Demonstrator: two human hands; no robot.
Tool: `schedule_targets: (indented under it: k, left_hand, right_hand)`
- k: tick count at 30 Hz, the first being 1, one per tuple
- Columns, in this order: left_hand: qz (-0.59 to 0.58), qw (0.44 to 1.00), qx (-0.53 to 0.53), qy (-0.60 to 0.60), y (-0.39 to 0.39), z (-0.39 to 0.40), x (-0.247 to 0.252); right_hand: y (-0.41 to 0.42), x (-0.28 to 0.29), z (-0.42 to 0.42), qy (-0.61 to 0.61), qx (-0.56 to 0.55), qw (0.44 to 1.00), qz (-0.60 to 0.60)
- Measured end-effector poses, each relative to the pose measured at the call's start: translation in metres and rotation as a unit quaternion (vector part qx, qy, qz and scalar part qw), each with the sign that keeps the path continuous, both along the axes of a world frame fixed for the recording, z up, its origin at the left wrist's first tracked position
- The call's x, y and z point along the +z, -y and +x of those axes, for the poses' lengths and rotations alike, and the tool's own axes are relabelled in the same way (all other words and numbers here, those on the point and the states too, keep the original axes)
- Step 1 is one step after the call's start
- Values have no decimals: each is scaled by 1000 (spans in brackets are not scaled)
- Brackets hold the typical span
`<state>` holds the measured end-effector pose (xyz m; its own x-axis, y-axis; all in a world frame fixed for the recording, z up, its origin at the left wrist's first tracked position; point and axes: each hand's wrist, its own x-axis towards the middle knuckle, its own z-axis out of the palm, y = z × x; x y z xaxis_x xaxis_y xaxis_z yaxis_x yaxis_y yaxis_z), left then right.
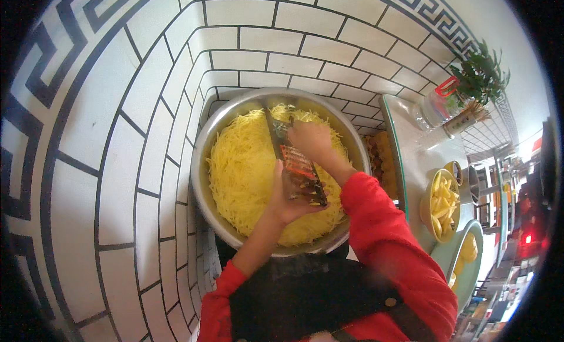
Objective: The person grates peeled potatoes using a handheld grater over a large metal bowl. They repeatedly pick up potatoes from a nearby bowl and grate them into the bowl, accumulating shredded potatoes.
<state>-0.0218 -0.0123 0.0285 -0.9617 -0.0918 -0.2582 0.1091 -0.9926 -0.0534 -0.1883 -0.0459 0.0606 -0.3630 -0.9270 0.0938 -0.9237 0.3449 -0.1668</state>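
Note:
A large round metal basin in front of me is heaped with fine yellow shreds that look like potato. Over the heap, a dark handheld shredder with an orange-red middle section slants from upper left to lower right. My left hand grips it at its lower end, the thumb along its left edge. My right hand is curled against its upper part, and anything inside those fingers is hidden.
White tiled walls rise close behind and left of the basin. To the right, a counter bears a yellow bowl of peeled pale-yellow pieces, a green basin with yellow lumps, a clear jar and a skewer holder. Egg trays sit beside it.

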Motion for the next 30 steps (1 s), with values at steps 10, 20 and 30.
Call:
schedule_targets:
  k: [10,20,30]
  left_hand:
    - [-23,999,14,28,-4,3,1]
    - [-56,997,29,43,-3,13,9]
    - [-17,999,2,30,-2,-1,4]
  right_hand:
    - [-56,17,43,-28,23,999,-3]
    - [-91,53,59,-60,98,993,22]
    - [1,-17,-4,75,-32,996,-19]
